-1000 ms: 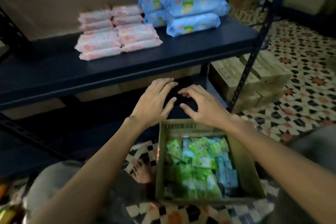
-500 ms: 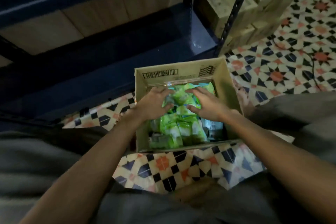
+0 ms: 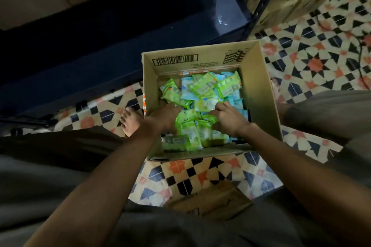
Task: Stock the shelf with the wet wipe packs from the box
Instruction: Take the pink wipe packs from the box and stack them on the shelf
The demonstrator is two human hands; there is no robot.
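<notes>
hands (image 3: 197,119) in cardboard box (image 3: 259,90), glossy packs (image 3: 202,88)

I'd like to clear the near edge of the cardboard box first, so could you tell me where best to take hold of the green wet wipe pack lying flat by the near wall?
Grip the flat green wet wipe pack across its short width, thumb on one long edge and fingers on the other, coming from above. It lies flat with its face up, and the brown cardboard box wall blocks a sideways approach.

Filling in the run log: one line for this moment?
stage: picking | left hand: on green packs | right hand: on packs | box: on floor, part full | lifted: nothing
</notes>
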